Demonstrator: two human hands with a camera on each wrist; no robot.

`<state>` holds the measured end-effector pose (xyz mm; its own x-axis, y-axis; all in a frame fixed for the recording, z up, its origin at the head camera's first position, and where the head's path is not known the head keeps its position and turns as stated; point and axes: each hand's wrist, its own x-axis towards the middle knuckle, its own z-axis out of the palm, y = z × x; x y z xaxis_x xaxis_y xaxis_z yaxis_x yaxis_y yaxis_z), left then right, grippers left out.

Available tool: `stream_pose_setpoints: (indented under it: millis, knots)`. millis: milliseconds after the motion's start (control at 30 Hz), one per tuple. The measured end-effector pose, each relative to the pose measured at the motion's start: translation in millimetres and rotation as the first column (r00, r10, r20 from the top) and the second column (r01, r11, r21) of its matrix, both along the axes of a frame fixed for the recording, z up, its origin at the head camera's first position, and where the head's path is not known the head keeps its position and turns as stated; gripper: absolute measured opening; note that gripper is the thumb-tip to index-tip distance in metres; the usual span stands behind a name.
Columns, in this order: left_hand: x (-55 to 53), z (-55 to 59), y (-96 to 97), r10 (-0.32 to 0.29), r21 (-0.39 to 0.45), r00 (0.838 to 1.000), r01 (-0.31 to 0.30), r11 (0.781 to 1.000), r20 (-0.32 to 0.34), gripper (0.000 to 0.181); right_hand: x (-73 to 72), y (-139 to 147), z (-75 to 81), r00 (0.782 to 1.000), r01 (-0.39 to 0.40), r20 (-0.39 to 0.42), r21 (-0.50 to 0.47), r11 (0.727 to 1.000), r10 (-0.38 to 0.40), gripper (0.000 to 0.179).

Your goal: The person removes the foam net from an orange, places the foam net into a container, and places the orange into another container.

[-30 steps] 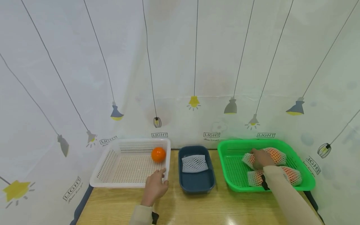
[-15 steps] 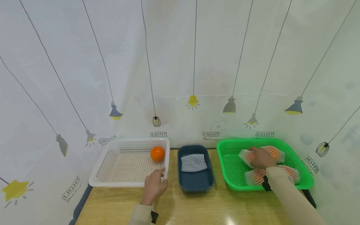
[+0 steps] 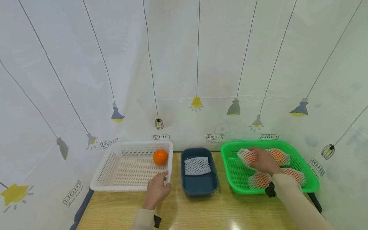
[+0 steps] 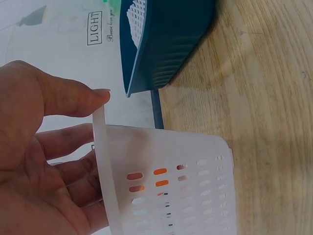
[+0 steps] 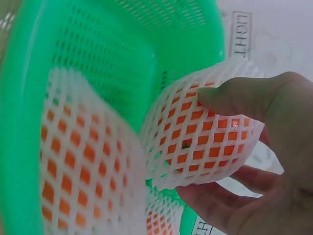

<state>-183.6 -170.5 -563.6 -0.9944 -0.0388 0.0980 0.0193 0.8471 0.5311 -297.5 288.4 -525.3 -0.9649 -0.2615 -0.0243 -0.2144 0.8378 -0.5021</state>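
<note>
My right hand (image 3: 265, 161) grips an orange in a white foam net sleeve (image 5: 195, 132), thumb on one side and fingers on the other. It is held tilted over the left part of the green basket (image 3: 234, 179), where several more net-sleeved oranges (image 3: 294, 175) lie. At the near right corner of the white basket (image 3: 120, 187), my left hand (image 3: 158, 188) holds the rim. The left wrist view has its thumb on the rim, with the other fingers behind the wall, partly hidden. A bare orange (image 3: 160, 157) sits inside at the right.
Between the two baskets stands a dark blue tray (image 3: 199, 187) with a flat, empty foam net (image 3: 197, 166) in it. All three stand on a wooden table (image 3: 207, 214), against a white curtain (image 3: 172, 64) printed with lamps.
My right hand has drawn the sleeved orange up and left, away from the others in the green basket. My left hand stays at the white basket's rim.
</note>
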Motion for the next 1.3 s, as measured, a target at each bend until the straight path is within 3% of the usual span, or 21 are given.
stream_pose_setpoints:
  millis: [233,433,867,1300]
  knots:
    - [-0.4,0.9,-4.2,-0.027,0.062,1.000,0.027,0.998,0.009,0.051,5.6,-9.9,5.8,1.000,0.017,-0.001,-0.087,0.996,-0.017,0.071]
    - [-1.2,0.2,-5.1,-0.039,0.058,0.999,0.038,0.998,0.016,0.051,16.0,-20.8,14.0,0.999,0.040,0.004,-0.179,0.983,-0.040,0.074]
    - [0.5,0.8,-2.8,-0.025,0.041,1.000,0.026,0.999,-0.015,0.048,45.5,-48.5,24.3,0.994,0.089,0.086,-0.357,0.930,-0.062,0.084]
    - [0.4,3.4,-3.4,-0.038,0.114,0.998,0.032,0.993,0.051,0.054,80.4,-73.7,24.5,0.995,0.060,0.094,-0.519,0.853,-0.013,0.081]
